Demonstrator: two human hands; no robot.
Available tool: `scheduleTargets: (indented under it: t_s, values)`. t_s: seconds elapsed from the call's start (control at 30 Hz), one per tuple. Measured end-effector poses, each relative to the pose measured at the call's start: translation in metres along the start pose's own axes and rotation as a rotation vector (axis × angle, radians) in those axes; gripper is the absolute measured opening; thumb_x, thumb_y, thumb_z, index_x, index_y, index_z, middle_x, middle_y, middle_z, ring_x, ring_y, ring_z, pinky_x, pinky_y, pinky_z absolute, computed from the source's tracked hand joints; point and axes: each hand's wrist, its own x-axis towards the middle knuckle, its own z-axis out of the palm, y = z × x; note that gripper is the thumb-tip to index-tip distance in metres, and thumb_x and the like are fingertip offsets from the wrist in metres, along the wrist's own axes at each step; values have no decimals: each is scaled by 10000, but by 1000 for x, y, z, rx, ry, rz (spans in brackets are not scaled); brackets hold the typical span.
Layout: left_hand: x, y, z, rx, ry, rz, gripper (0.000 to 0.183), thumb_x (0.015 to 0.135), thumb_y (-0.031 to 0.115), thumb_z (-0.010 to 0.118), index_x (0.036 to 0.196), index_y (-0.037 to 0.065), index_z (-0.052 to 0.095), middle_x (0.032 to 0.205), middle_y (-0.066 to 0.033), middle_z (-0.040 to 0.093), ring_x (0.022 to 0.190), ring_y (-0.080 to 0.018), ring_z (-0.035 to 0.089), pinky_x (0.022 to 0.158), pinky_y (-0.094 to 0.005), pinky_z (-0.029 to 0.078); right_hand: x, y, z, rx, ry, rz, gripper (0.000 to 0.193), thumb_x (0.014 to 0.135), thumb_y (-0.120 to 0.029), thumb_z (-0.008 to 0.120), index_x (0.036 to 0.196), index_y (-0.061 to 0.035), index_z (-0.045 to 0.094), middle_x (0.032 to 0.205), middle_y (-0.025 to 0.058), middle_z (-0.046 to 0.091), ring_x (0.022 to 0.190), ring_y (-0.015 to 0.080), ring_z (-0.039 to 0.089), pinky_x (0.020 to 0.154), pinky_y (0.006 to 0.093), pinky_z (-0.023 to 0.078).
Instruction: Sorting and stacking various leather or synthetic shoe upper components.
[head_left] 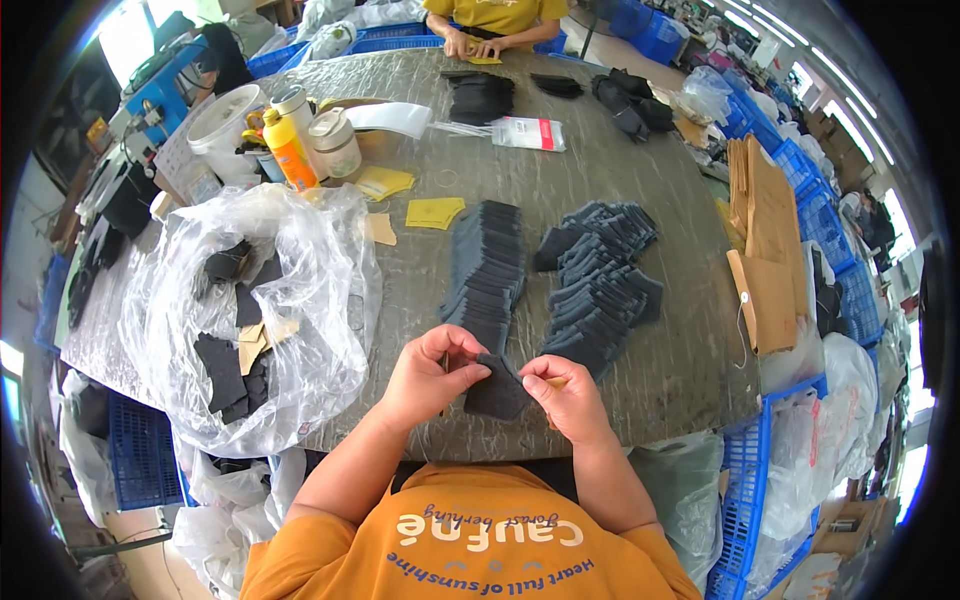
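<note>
Free lane between right dark stack (600,285) and brown cardboard (772,300); obstacles: left dark stack (484,262) ahead, plastic bag (318,305) left.

Two hands (428,378) (570,400), two dark columns (482,265) (600,300) toward the worktop's (690,345) near edge, three dark piles (480,100) (557,86) (632,103) by its far edge, one orange bottle (288,152), one white bucket (220,155)

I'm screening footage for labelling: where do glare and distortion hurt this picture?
In the head view, the upper-left window is washed out and the clear plastic bag glints; the head view bows the tabletop and blackens the corners, yet left hand, right hand and dark fabric piece look fairly sharp.
</note>
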Motion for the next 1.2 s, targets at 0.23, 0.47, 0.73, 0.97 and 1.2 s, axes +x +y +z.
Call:
scheduleTargets:
  t_s: [0.23,0.47,0.73,0.97,1.2]
  values:
    - [-5,4,9,290,-82,49,202,726,-23,722,870,57,604,781,2,604,662,-73,529,584,-217,430,3,4,1,-40,-40,-131,72,894,-68,601,907,-3,627,735,-74,542,654,-1,444,561,167,354]
    - [-6,14,18,719,-108,552,281,633,-29,747,871,92,661,832,-58,588,752,-232,587,638,-312,487,-3,9,2,-65,-19,-99,65,892,-70,588,889,-15,622,682,-76,520,617,4,427,539,177,342]
    - [-21,30,27,962,-298,599,270,591,39,756,841,118,690,825,-37,578,738,-241,568,618,-337,486,-6,49,-3,30,-55,58,61,853,-113,611,879,-64,636,599,-62,490,442,13,377,371,201,279]
    - [-35,30,27,950,-404,558,195,573,-17,728,729,65,644,781,-57,571,734,-257,558,623,-357,469,-28,49,24,252,-101,113,142,795,-211,575,712,-95,576,538,-14,402,352,80,308,313,264,220]
    - [-56,39,51,1170,-527,692,176,608,-53,682,714,28,567,791,-88,548,750,-301,534,632,-392,442,-48,69,42,381,77,158,150,799,-226,574,710,-106,557,502,-19,365,320,94,281,298,276,175]
